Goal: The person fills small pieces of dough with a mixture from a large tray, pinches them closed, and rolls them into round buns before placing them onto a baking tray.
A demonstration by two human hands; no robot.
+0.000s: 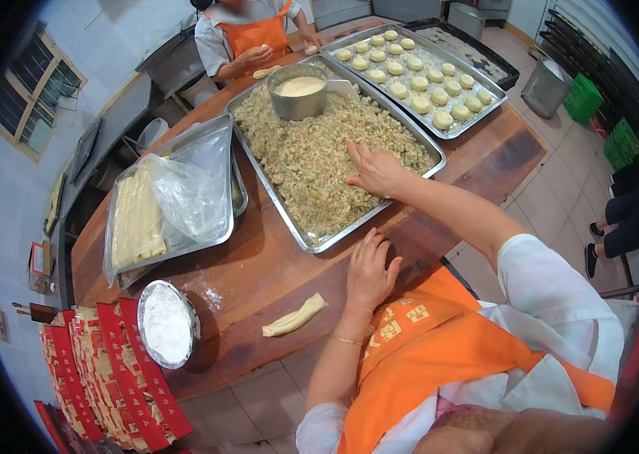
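My right hand (pixel 378 169) reaches over a large metal tray (pixel 312 244) heaped with crumbly, pale brown-green filling (pixel 304 163). Its fingertips touch the filling, thumb apart from the fingers, and no object shows in it. My left hand (pixel 370 271) lies on the wooden table beside the tray's near edge, fingers stretched out and thumb apart. To its lower left lies a short strip of pale dough (pixel 294 315). A round metal container (pixel 300 104) of pale, grainy stuff stands in the filling at the far end, next to a flat scraper-like piece (pixel 344 88).
A tray of dough strips (pixel 138 216) under clear plastic (pixel 191 189) stands left, above a bowl of white flour (pixel 167 325). Far right, a tray (pixel 452 135) holds several round dough pieces (pixel 419 83). Across the table, a co-worker in an orange apron (pixel 257 34) handles dough. Red packaging (pixel 119 371) stands lower left.
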